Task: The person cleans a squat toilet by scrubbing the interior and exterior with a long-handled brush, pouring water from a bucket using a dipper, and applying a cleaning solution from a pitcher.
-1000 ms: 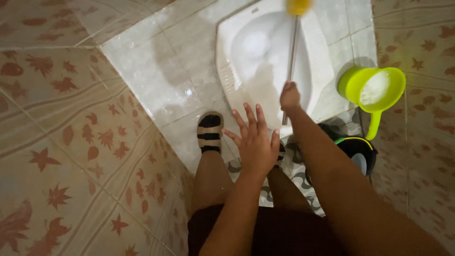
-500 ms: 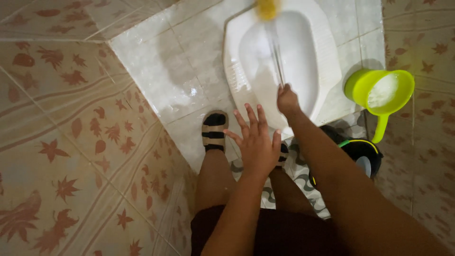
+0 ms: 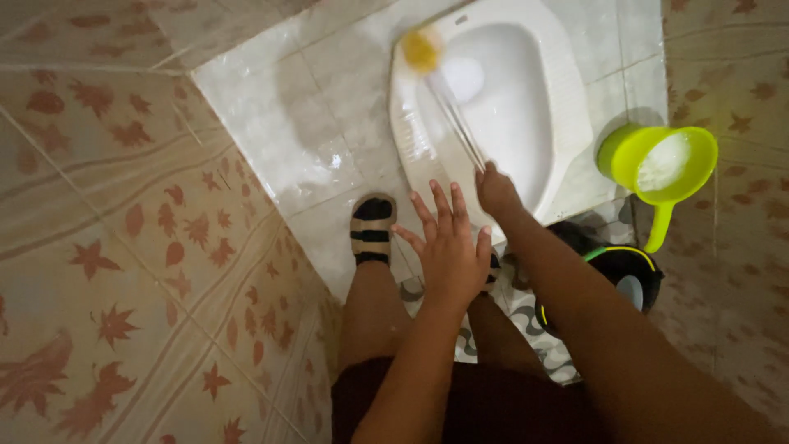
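**White squat pan, yellow brush at its rim**

White ceramic squat toilet pan point(image 3: 526, 123) is the landmark, set into pale glossy floor tiles point(image 3: 279, 123). The right hand point(image 3: 496, 187), at the near edge of the pan, is clenched around the thin pale handle of a long toilet brush point(image 3: 450, 115). Its yellow head point(image 3: 422, 49) lies at the far left rim of the pan. The left hand point(image 3: 448, 247) hovers empty with spread fingers, nearer the body than the pan. To the right of the pan stands a lime-green plastic dipper point(image 3: 657, 168); a sandalled foot point(image 3: 371, 228) stands before the pan.

I judge the brush to be light and fairly stiff, perhaps slippery when wet; the handle's end is the good place to hold.
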